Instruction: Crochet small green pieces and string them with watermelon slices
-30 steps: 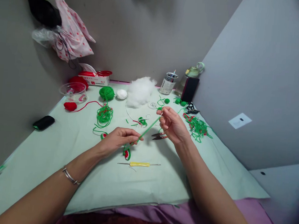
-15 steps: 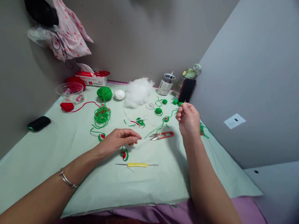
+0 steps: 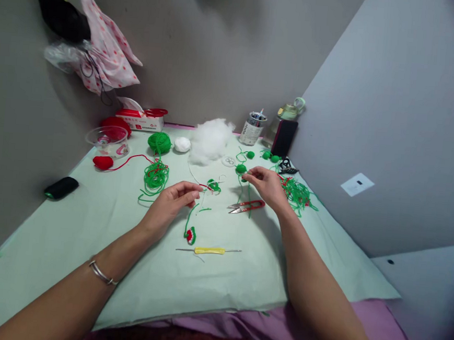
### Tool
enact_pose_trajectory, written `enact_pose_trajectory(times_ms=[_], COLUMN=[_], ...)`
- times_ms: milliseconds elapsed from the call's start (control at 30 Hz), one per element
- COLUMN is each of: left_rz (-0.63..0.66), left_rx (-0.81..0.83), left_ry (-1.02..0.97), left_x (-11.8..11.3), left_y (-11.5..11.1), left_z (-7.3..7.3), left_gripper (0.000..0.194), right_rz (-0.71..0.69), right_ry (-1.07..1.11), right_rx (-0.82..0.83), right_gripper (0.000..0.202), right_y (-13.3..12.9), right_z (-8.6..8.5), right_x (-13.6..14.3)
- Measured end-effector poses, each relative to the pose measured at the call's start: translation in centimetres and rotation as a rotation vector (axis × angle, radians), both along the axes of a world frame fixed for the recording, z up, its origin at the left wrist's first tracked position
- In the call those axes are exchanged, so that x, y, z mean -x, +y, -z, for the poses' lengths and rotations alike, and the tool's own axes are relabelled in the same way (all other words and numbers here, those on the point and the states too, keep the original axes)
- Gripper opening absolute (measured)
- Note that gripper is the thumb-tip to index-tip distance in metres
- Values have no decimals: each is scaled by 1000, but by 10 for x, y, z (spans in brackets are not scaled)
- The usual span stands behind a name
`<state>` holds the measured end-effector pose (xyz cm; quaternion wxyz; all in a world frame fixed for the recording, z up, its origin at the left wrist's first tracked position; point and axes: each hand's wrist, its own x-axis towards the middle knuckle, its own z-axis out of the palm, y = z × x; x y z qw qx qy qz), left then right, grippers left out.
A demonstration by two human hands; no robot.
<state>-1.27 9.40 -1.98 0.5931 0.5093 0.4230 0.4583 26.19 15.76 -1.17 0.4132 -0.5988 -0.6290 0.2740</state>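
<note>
My right hand [image 3: 267, 186] is closed in a pinch beside a green crocheted ball [image 3: 241, 169]. Its fingertips hold a small green crocheted piece [image 3: 244, 178], partly hidden by the fingers, with green yarn tails hanging below. My left hand [image 3: 174, 203] has thumb and fingers drawn together near white, red and green yarn scraps [image 3: 212, 186]; whatever it pinches is too small to make out. Red-handled thread snips [image 3: 247, 207] lie between the hands. Closer to me are a crocheted watermelon slice [image 3: 191, 236] with a green tail and a yellow-handled crochet hook [image 3: 209, 251].
White stuffing [image 3: 212, 140] and a green yarn ball [image 3: 159, 142] sit at the back. A pen tin [image 3: 252, 129], a bottle [image 3: 290, 111] and a leaning phone [image 3: 284, 138] stand at back right. A tangle of green yarn [image 3: 299, 195] lies right, a plastic tub [image 3: 113, 143] left.
My right hand has come down and left from its raised position, now at the small green piece. My left hand has shifted slightly up and left, covering the other watermelon slice.
</note>
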Motion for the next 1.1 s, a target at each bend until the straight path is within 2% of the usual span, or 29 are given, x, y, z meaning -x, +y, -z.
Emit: enact_pose_trajectory(times_ms=[100,133,167,200,333,467,600,767,867,1100], left_rz=[4,35,76,121,232,162,83,81,89,50], left_rx=[-47,-60,-65,-61,-6,43,51,4,-5,-42], left_ry=[13,8,-7,-29,-123,-187,-228,-215,-182,-145], left_x=[-2,-3,-4,-4,-5,-5,-7,-8,-7,-7], left_y=[-2,-2,-3,-3,-5,-7,-8,-8,-8,-5], left_z=[0,1,2,3,6,0,-5,0,2,3], left_gripper=[27,29,30,31,29,34,28,20,19,17], right_rz=[-269,-440,-545,-581,-550,-509,-516,-500,-496,-534], right_ry=[35,52,46,35,86,224,171,97,50,90], right_rx=[62,91,88,57,18,18,-31,-94,-125,-30], right_gripper=[33,30,25,21,12,20,22,8,10,12], right_y=[-25,-34,-42,-49,-60,-58,-60,-63,-63,-63], right_z=[-13,-17,-19,-21,-21,-18,-16,-17,-19,-17], right_x=[32,42,51,59,73,72,73,78,79,79])
